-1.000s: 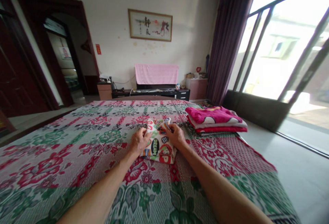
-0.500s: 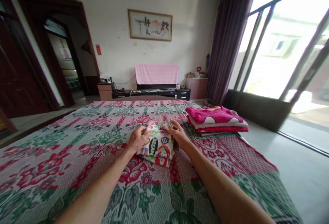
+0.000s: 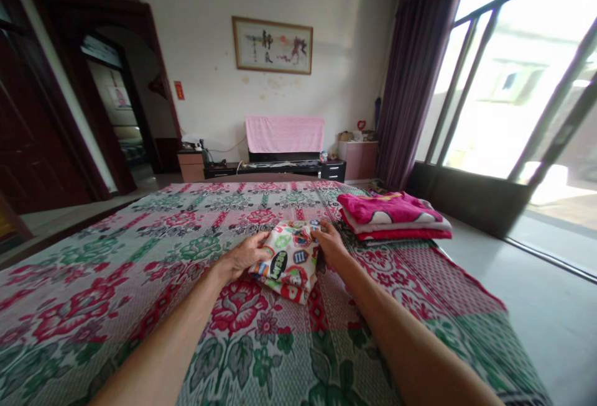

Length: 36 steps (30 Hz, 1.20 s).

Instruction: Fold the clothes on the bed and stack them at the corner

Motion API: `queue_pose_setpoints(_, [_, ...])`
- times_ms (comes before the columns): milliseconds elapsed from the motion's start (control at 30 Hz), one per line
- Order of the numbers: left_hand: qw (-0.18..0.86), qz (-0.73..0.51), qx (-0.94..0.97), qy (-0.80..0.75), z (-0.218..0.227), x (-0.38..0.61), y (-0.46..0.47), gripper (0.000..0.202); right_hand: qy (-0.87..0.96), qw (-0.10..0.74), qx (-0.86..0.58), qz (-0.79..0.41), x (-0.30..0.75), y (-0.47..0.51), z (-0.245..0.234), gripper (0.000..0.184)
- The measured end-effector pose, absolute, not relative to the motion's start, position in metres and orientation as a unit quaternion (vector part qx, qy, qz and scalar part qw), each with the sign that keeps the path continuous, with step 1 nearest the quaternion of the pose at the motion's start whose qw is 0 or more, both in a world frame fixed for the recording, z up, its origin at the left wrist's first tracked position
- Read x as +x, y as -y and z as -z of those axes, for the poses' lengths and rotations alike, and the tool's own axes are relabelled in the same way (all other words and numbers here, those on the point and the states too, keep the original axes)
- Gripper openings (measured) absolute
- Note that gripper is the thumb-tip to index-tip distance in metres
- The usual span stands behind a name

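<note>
A folded piece of cloth (image 3: 290, 263), white with colourful printed badges and the word DREAM, lies on the flowered bedspread (image 3: 233, 356) in front of me. My left hand (image 3: 246, 255) grips its left edge, thumb on top and the other fingers partly hidden beneath. At the upper right corner, my right hand (image 3: 329, 241) pinches the cloth between thumb and fingers. To the right sits a stack of folded clothes (image 3: 394, 214), bright pink on top with paler and red layers below; neither hand touches it.
Beyond the covered surface stands a low black cabinet (image 3: 332, 171) with a pink cloth (image 3: 284, 134) draped over something on it. Large glass doors (image 3: 504, 101) and a purple curtain (image 3: 415, 76) are at right. A doorway (image 3: 116, 107) opens at left.
My left hand has slid down and left along the cloth's edge. My right hand has shifted slightly right, and the cloth's top now lies flatter and more spread out.
</note>
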<state>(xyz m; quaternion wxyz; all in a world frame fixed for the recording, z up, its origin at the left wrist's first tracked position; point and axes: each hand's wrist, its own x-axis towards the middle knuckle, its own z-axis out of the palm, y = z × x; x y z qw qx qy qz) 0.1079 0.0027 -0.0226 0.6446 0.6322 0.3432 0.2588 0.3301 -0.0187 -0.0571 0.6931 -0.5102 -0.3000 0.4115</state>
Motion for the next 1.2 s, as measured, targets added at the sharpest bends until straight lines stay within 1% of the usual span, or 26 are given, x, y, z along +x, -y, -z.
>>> queue_pose_setpoints(100, [0.637,-0.251,0.64,-0.348,0.025,0.107,-0.005,0.065,0.277,0.69,-0.511,-0.432,0.33,0.02,0.053,0.064])
queue_pose_setpoints(200, [0.631,-0.247,0.645,-0.353,0.027,0.106,-0.007,0.063,0.269,0.693,-0.491,-0.454,0.33,0.022,0.049,0.057])
queue_pose_setpoints(300, [0.615,-0.251,0.654,-0.361,0.028,0.105,-0.009,0.062,0.282,0.697,-0.461,-0.471,0.332,0.023,0.047,0.041])
queue_pose_setpoints(400, [0.604,-0.249,0.666,-0.361,0.03,0.104,-0.01,0.061,0.269,0.676,-0.465,-0.504,0.336,0.022,0.045,0.017])
queue_pose_setpoints(467, [0.603,-0.245,0.667,-0.363,0.031,0.104,-0.011,0.061,0.255,0.659,-0.477,-0.523,0.339,0.023,0.042,0.007])
queue_pose_setpoints(667, [0.6,-0.23,0.673,-0.366,0.031,0.102,-0.012,0.059,0.28,0.61,-0.496,-0.551,0.346,0.03,0.034,0.014])
queue_pose_setpoints(733, [0.6,-0.236,0.668,-0.372,0.031,0.1,-0.016,0.059,0.297,0.592,-0.504,-0.554,0.347,0.031,0.033,0.012])
queue_pose_setpoints(833, [0.584,-0.278,0.627,-0.434,0.033,0.097,-0.025,0.064,0.319,0.588,-0.508,-0.543,0.345,0.031,0.033,0.007])
queue_pose_setpoints(900, [0.558,-0.334,0.588,-0.481,0.036,0.095,-0.032,0.069,0.35,0.589,-0.53,-0.499,0.343,0.031,0.035,0.009])
queue_pose_setpoints(933, [0.542,-0.367,0.569,-0.497,0.037,0.094,-0.035,0.072,0.376,0.58,-0.56,-0.456,0.342,0.031,0.036,0.011])
queue_pose_setpoints(967, [0.525,-0.398,0.554,-0.51,0.039,0.092,-0.038,0.074,0.409,0.563,-0.6,-0.395,0.342,0.031,0.037,0.014])
queue_pose_setpoints(1033, [0.488,-0.438,0.537,-0.531,0.043,0.089,-0.043,0.075,0.474,0.508,-0.679,-0.237,0.341,0.031,0.039,0.02])
queue_pose_setpoints(1100, [0.457,-0.444,0.542,-0.548,0.047,0.087,-0.047,0.072,0.516,0.444,-0.724,-0.11,0.341,0.031,0.041,0.023])
queue_pose_setpoints(1133, [0.445,-0.438,0.55,-0.554,0.049,0.085,-0.048,0.071,0.525,0.421,-0.735,-0.08,0.342,0.031,0.042,0.023])
queue_pose_setpoints(1200, [0.43,-0.421,0.569,-0.561,0.05,0.083,-0.048,0.069,0.527,0.402,-0.745,-0.078,0.343,0.031,0.041,0.026])
